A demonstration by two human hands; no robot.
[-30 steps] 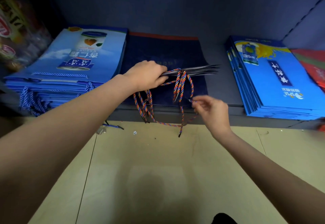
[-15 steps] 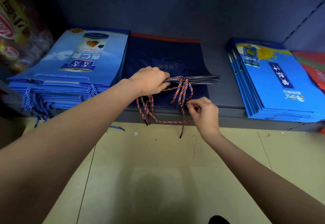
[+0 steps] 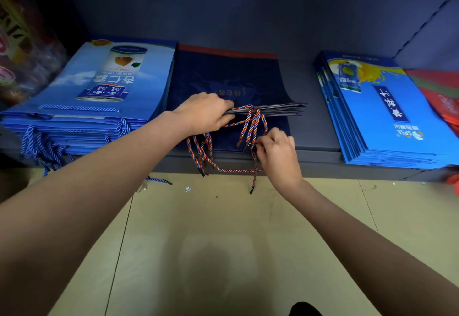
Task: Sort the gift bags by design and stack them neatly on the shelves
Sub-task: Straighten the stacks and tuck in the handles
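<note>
A small stack of dark navy gift bags [image 3: 223, 77] lies flat in the middle of the low shelf [image 3: 315, 139]. My left hand [image 3: 206, 113] grips the front edges of the upper navy bags and holds them lifted off the bottom one. Their multicoloured twisted cord handles [image 3: 253, 127] hang over the shelf edge. My right hand [image 3: 278, 150] pinches some of these cords just in front of the shelf. A pile of light blue bags with a can picture [image 3: 99, 92] lies to the left. Another pile of bright blue bags [image 3: 382, 112] lies to the right.
Red bags [image 3: 444, 97] lie at the far right of the shelf. Packaged goods [image 3: 22, 50] stand at the far left. Blue cord handles [image 3: 39, 146] dangle off the left pile. A beige tiled floor [image 3: 223, 241] lies below, with a loose blue cord [image 3: 159, 180] on it.
My left hand has lowered the lifted navy bags closer to the stack. My right hand has moved in and up along the hanging cords, toward the shelf edge.
</note>
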